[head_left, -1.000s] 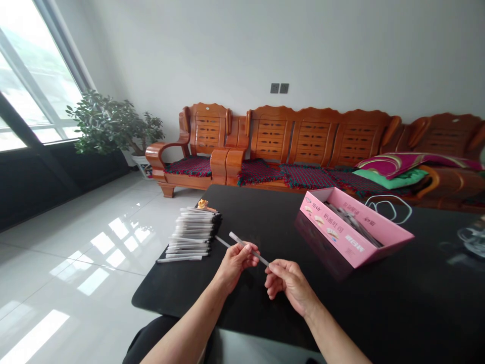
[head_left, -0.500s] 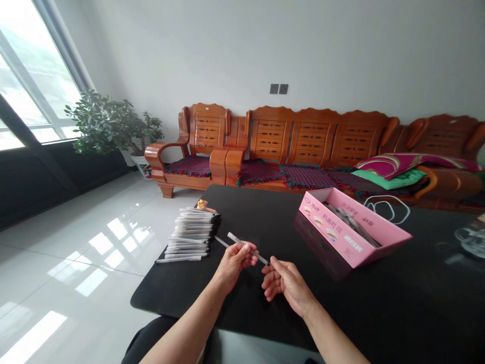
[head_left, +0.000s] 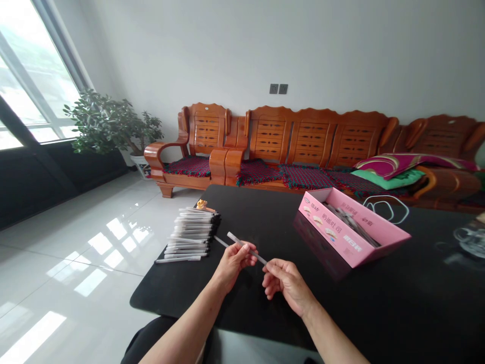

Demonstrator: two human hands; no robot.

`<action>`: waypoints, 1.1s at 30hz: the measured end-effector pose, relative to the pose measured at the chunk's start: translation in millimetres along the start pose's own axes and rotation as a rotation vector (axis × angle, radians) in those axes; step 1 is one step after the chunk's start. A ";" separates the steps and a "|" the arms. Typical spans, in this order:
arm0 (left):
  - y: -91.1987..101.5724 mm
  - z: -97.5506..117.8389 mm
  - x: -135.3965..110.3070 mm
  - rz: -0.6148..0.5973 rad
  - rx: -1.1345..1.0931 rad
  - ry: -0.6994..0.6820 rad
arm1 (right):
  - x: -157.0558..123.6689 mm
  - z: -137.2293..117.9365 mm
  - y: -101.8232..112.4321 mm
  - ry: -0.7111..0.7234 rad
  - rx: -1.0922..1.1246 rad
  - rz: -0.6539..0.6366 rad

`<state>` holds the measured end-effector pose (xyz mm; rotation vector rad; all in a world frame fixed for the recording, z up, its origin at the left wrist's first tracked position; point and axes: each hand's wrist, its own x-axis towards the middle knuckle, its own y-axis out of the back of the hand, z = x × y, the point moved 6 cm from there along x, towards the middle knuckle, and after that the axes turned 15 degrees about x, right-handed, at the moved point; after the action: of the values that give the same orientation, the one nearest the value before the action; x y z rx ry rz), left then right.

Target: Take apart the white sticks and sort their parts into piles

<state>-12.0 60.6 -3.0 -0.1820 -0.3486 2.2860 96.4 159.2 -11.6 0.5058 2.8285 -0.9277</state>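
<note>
My left hand [head_left: 237,263] is closed around the middle of a slim, translucent white pen [head_left: 235,237], which slants down to the right. At the pen's lower end, the thumb and index finger of my right hand [head_left: 284,283] are pinched together, with the other fingers curled loosely; the tip itself is hidden there. A thin pale rod [head_left: 222,242] shows just beyond my left hand, and I cannot tell whether it is held or lies on the table. To the left, a row of similar pens [head_left: 189,232] with dark ends lies side by side along the table edge.
On the black table [head_left: 250,210], a pink cardboard box [head_left: 329,230] holding several thin grey items stands to the right. A small orange figurine [head_left: 202,204] sits behind the pens. A white cord [head_left: 394,205] and a glass object [head_left: 470,242] are farther right. Beyond stands a wooden sofa [head_left: 310,136].
My right hand's thumb and index finger have shifted slightly left and closed on the lower end of the pen. My left hand has stayed nearly still.
</note>
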 end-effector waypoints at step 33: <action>58.0 4.2 15.6 0.347 0.007 -0.058 | 11.8 -21.4 34.6 0.233 -0.658 0.073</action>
<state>-64.2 34.0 -17.0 -0.1840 -0.3611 2.6394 97.2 201.3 -16.0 0.6402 3.0423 0.1077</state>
